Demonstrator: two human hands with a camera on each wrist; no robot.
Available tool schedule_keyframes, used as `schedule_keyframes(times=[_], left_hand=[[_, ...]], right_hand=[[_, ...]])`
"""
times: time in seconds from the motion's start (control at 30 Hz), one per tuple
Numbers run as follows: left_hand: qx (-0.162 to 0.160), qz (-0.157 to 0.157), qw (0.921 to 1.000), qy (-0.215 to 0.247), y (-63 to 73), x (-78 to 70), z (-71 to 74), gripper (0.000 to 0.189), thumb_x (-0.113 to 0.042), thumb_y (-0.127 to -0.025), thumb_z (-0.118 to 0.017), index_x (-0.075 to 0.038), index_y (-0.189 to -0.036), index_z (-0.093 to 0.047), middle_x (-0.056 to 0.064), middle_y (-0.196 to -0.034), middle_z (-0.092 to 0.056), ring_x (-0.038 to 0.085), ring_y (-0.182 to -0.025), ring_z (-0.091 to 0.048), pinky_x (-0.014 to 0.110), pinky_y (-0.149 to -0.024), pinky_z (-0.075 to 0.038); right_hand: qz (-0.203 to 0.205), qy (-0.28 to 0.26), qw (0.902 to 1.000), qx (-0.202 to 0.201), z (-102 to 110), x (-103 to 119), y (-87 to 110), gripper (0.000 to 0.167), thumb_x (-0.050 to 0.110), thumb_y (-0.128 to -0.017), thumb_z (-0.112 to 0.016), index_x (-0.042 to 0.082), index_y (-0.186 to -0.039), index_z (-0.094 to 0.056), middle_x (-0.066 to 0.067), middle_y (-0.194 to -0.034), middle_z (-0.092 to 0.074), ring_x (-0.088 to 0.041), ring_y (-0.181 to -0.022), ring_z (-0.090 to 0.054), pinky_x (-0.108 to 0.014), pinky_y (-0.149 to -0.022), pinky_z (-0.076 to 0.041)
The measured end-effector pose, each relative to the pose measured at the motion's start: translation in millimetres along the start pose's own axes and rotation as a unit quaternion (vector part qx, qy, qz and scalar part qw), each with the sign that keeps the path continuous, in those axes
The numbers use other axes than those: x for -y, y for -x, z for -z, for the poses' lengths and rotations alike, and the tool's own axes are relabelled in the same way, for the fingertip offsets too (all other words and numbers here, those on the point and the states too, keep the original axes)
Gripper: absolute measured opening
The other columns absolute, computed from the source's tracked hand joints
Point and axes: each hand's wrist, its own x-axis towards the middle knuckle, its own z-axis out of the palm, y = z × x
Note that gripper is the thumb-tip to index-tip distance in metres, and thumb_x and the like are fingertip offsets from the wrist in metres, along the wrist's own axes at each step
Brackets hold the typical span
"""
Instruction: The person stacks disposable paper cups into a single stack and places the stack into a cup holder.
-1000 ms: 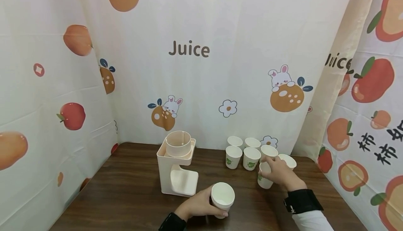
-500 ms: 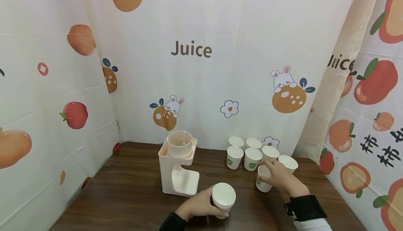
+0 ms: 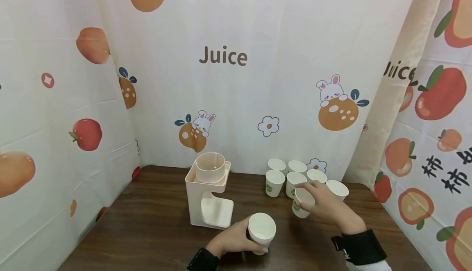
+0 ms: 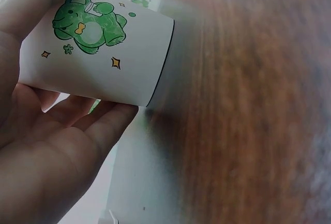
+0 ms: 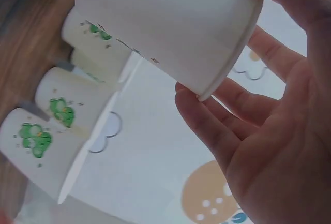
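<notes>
My left hand [image 3: 236, 237] grips a white paper cup [image 3: 262, 228] near the front of the table, right of a cream-coloured appliance. A green cartoon bear is printed on this cup's side [image 4: 103, 63] in the left wrist view. With thumb and fingertips near the rim, my right hand [image 3: 326, 205] pinches another white paper cup [image 3: 302, 205], which leans slightly. That cup [image 5: 170, 22] appears raised in front of the others in the right wrist view. Behind it several matching cups [image 3: 275, 183] stand upright in a group.
The cream appliance [image 3: 195, 205], with a round open top [image 3: 210, 168] and a low base plate [image 3: 217, 213], stands left of my left hand. Dark wood table [image 3: 140, 230] lies beneath. A fruit-printed curtain [image 3: 236, 94] rises along its back and sides.
My right hand has drawn its cup away from the group, first slightly forward, then to the left and up, and the cup has tilted. My left hand stays in place with its cup.
</notes>
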Motion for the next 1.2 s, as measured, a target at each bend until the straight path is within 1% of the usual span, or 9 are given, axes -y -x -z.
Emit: schedule_keyframes(times=[0.07, 0.27, 0.43, 0.53, 0.7, 0.8, 0.93, 1.03, 1.2], left_hand=[[0.000, 0.003, 1.0000, 0.002, -0.5, -0.1, -0.4, 0.077, -0.019, -0.077, -0.089, -0.022, -0.142, -0.049, -0.012, -0.118, -0.064, 0.008, -0.111, -0.060, 0.033, -0.098, -0.042], [0.002, 0.008, 0.9999, 0.006, -1.1, -0.5, 0.2, 0.077, -0.019, -0.077, -0.089, -0.022, -0.142, -0.048, -0.012, -0.119, -0.064, 0.008, -0.111, -0.059, 0.034, -0.098, -0.042], [0.002, 0.005, 1.0000, 0.004, -0.5, -2.4, 1.5, 0.077, -0.017, -0.077, -0.088, -0.021, -0.143, -0.048, -0.011, -0.120, -0.064, 0.010, -0.111, -0.060, 0.034, -0.097, -0.043], [0.000, 0.005, 1.0000, 0.004, -0.6, -3.5, 1.7, 0.077, -0.015, -0.077, -0.088, -0.022, -0.142, -0.048, -0.011, -0.119, -0.064, 0.010, -0.111, -0.060, 0.034, -0.096, -0.044], [-0.001, 0.006, 1.0000, 0.006, -0.3, -3.5, 1.5, 0.076, -0.014, -0.077, -0.088, -0.021, -0.142, -0.048, -0.012, -0.119, -0.064, 0.010, -0.110, -0.060, 0.034, -0.096, -0.044], [-0.002, 0.006, 1.0000, 0.002, -0.2, -3.3, 1.8, 0.076, -0.014, -0.077, -0.088, -0.021, -0.142, -0.048, -0.012, -0.119, -0.064, 0.009, -0.110, -0.060, 0.034, -0.096, -0.044], [0.002, 0.003, 1.0000, 0.003, 0.1, -3.6, 2.0, 0.076, -0.015, -0.078, -0.087, -0.020, -0.142, -0.048, -0.012, -0.119, -0.064, 0.009, -0.110, -0.060, 0.034, -0.096, -0.044], [0.007, 0.000, 0.9999, 0.007, 0.2, -3.8, 2.0, 0.076, -0.015, -0.078, -0.087, -0.020, -0.143, -0.047, -0.011, -0.119, -0.064, 0.009, -0.110, -0.060, 0.034, -0.096, -0.044], [0.019, -0.008, 0.9996, 0.020, -0.3, -3.9, 2.3, 0.076, -0.013, -0.079, -0.086, -0.021, -0.144, -0.046, -0.010, -0.120, -0.063, 0.010, -0.111, -0.059, 0.033, -0.096, -0.044]], right_hand=[[0.007, 0.006, 0.9999, -0.005, 3, 6, -0.2, 0.042, 0.030, -0.088, -0.079, 0.014, -0.125, -0.066, -0.017, -0.116, -0.062, -0.037, -0.107, -0.059, -0.054, -0.085, -0.049], [0.046, 0.016, 0.9984, -0.027, 12, 23, -1.5, 0.044, 0.029, -0.088, -0.079, 0.010, -0.127, -0.067, -0.017, -0.117, -0.062, -0.037, -0.108, -0.059, -0.055, -0.087, -0.049], [0.087, 0.028, 0.9946, -0.050, 17, 36, -1.9, 0.044, 0.024, -0.087, -0.080, 0.010, -0.126, -0.066, -0.017, -0.117, -0.063, -0.037, -0.107, -0.060, -0.054, -0.085, -0.050], [0.108, 0.032, 0.9917, -0.061, 20, 44, -0.8, 0.045, 0.023, -0.086, -0.081, 0.012, -0.126, -0.066, -0.016, -0.117, -0.063, -0.036, -0.105, -0.060, -0.053, -0.082, -0.051], [0.110, 0.027, 0.9913, -0.067, 21, 60, 3.1, 0.046, 0.025, -0.087, -0.080, 0.018, -0.130, -0.065, -0.016, -0.122, -0.061, -0.034, -0.109, -0.060, -0.050, -0.080, -0.053], [0.114, 0.016, 0.9908, -0.070, 21, 67, 5.1, 0.046, 0.024, -0.089, -0.079, 0.020, -0.131, -0.064, -0.013, -0.125, -0.060, -0.030, -0.112, -0.058, -0.044, -0.080, -0.054], [0.129, 0.020, 0.9881, -0.081, 21, 76, 5.9, 0.046, 0.023, -0.088, -0.079, 0.021, -0.132, -0.063, -0.014, -0.126, -0.059, -0.031, -0.114, -0.058, -0.044, -0.080, -0.055], [0.133, 0.023, 0.9875, -0.081, 22, 82, 6.4, 0.047, 0.024, -0.088, -0.079, 0.019, -0.132, -0.063, -0.016, -0.127, -0.060, -0.033, -0.115, -0.058, -0.048, -0.083, -0.054], [0.161, 0.020, 0.9825, -0.091, 19, 91, 5.1, 0.048, 0.025, -0.086, -0.080, 0.017, -0.131, -0.064, -0.015, -0.127, -0.060, -0.031, -0.115, -0.058, -0.048, -0.084, -0.054]])
